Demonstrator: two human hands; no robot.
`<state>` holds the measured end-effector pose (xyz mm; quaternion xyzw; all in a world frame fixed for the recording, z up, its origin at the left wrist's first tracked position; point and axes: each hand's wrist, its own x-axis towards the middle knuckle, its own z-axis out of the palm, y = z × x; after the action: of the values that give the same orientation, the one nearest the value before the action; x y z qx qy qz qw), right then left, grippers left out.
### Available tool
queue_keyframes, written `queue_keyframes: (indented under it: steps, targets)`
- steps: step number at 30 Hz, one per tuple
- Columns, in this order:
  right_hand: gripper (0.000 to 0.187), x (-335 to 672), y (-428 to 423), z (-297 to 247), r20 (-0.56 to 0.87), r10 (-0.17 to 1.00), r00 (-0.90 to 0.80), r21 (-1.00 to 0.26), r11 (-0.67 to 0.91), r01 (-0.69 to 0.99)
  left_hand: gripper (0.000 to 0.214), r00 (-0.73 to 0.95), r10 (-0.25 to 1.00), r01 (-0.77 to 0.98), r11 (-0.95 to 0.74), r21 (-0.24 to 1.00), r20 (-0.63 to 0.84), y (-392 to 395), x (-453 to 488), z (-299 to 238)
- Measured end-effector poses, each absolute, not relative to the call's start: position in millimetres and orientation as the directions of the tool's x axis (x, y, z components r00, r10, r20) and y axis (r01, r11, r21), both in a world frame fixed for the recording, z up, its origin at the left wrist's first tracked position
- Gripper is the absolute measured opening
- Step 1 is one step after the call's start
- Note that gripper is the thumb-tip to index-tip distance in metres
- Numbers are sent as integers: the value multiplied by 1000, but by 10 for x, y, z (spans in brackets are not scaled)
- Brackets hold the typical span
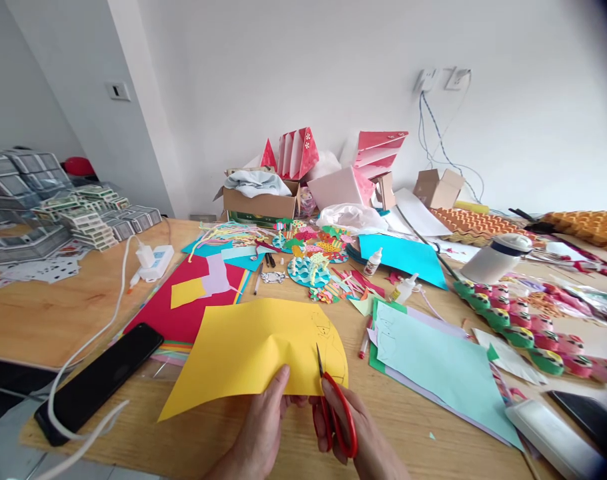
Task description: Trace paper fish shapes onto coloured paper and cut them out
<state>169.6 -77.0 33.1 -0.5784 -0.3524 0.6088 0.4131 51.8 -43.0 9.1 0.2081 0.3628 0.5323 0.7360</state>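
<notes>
A large sheet of yellow paper [253, 333] is lifted over the front of the table, bent in the middle. My left hand [266, 420] pinches its near edge, thumb on top and fingers underneath. Around red-handled scissors [351, 427] my right hand [366, 427] is closed, fingers in the loops. One dark blade lies over the yellow paper, beside pencil-like outlines drawn near its right end; the other blade is hidden below the sheet. Right of the paper lies a light green sheet [433, 363] with drawn outlines at its left edge.
Red paper [158, 307] with yellow and lilac scraps lies left, near a black phone [103, 380] and white cable [116, 307]. Behind are colourful paper cutouts [313, 260], glue bottles [373, 261] and blue card [403, 257]. A white jar [496, 259] and painted egg-carton pieces [523, 327] stand right.
</notes>
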Motion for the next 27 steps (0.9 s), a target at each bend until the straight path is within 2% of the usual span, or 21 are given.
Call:
queue_keyframes:
  steps: [11,17,27]
  targets:
    - [51,1672,-765,232,-404,915,23,-907,-397,-140,27,145,925,-627,360,691,-351,-425,538,61]
    - [53,1652,-753,210,-515,855,60,-852,-503,-149,32,89,924,-625,343,701,-373,-441,521,61]
    - [53,1693,-738,155,-534,845,-19,-830,-528,-179,28,126,925,-621,355,699,-357,-465,502,78]
